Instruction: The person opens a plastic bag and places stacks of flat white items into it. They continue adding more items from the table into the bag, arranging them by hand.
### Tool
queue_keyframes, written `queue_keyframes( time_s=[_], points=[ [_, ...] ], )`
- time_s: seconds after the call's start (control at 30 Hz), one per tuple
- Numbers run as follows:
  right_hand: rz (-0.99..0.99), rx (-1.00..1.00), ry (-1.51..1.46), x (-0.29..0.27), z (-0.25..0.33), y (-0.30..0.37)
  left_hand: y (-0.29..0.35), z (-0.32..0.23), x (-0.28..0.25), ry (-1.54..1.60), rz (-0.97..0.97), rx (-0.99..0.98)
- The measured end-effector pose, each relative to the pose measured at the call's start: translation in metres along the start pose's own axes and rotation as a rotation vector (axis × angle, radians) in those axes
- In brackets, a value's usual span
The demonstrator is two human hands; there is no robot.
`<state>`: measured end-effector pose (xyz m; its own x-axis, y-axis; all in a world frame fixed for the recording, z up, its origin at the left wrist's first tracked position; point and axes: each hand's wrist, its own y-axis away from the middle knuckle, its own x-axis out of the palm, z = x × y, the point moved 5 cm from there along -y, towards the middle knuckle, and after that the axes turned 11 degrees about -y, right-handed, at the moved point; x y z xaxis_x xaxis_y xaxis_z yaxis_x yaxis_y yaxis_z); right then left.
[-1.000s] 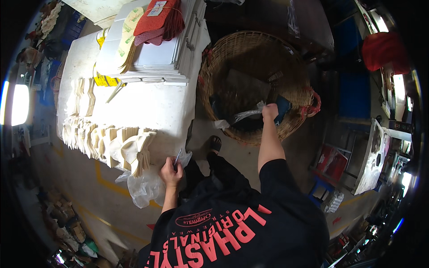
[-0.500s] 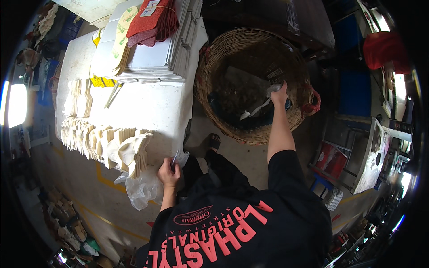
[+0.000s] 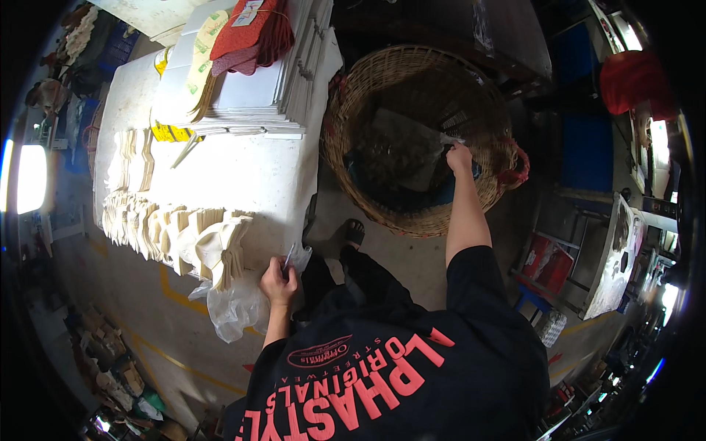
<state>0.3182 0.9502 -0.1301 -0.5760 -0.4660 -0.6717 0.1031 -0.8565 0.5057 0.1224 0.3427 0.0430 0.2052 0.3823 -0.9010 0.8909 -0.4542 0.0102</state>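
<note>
Reaching forward into a large round wicker basket (image 3: 353,84), my right hand (image 3: 460,159) is closed on a piece of clear plastic (image 3: 450,139) near the basket's right inner wall. Dark contents and a pale translucent sheet (image 3: 401,125) lie inside, too dim to make out. At the table's near right corner, my left hand (image 3: 278,284) is closed around a thin, pale stick-like thing (image 3: 289,256). Crumpled clear plastic bag material (image 3: 239,312) hangs by the table edge beside that hand. Rows of stacked cream-coloured shaped pieces (image 3: 187,237) stand along the near edge of the white table (image 3: 272,180).
Further back on the table are stacked white sheets (image 3: 257,110), cream insole-shaped pieces (image 3: 198,66) and a tied red bundle (image 3: 254,33). A dark table (image 3: 507,37) stands behind the basket. To the right are a red panel (image 3: 546,264) and a leaning white board (image 3: 614,257).
My right hand has shifted slightly downward in the basket, and the white strip that hung from it no longer shows there. My left hand stays in place.
</note>
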Motion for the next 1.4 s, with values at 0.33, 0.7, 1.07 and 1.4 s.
queue_keyframes(
  time_s=[0.33, 0.7, 1.07, 1.4],
  points=[
    [-0.04, -0.205, -0.036, -0.016, 0.01, 0.052, 0.001, 0.0, -0.001, 0.059, -0.038, 0.016],
    [0.84, -0.239, -0.08, 0.088, 0.048, 0.21, -0.009, 0.011, -0.031, 0.826, 0.259, -0.188],
    [1.647, -0.744, 0.51, 0.183, 0.125, 0.532, 0.044, 0.104, -0.3, 0.805, -0.127, -0.027],
    [1.463, -1.037, 0.31, 0.248, 0.126, 0.73, 0.109, 0.183, -0.438, 1.766, -0.285, 0.478]
  ],
)
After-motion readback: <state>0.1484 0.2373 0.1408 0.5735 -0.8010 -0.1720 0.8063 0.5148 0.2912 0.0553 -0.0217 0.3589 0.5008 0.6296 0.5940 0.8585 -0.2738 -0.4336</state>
